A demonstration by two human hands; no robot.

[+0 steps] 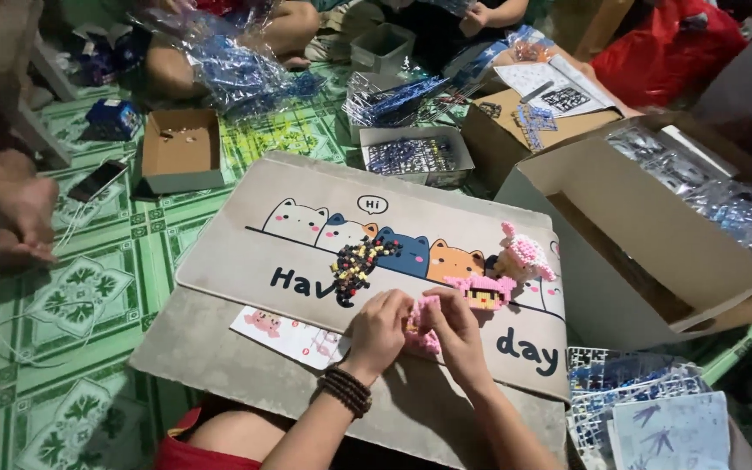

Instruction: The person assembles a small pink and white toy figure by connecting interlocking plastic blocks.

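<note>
— Between both hands, what is there?

— A pink block piece (426, 324). The left hand (379, 329) and the right hand (454, 329) are both closed on it, fingers pressing from each side. The left wrist has a dark bead bracelet (346, 391).

— Where is the piece exactly?

— It is just above the near part of a beige board (245, 261) with cartoon cats, which lies on the person's lap. The hands cover most of the piece, so I cannot tell its full shape.

— What lies near the hands?

— Just beyond the right hand is a small pink figure (483, 292) made of blocks, and behind it a bigger pink and white figure (524, 255). Left of these is a pile of dark, red and yellow blocks (355, 265). Beside the left hand, an instruction sheet (285, 335) lies on the board.

— And farther away?

— On the right stands a big open carton (646, 252) with clear bags inside. Near the right elbow are flat blue and white part frames (628, 392). Beyond the board I see a small brown box (182, 148), a tray with blue parts (415, 157), and a phone (97, 181) on the green patterned floor mat (71, 305). Other people sit at the far side, and one foot (19, 222) is on the left.
</note>
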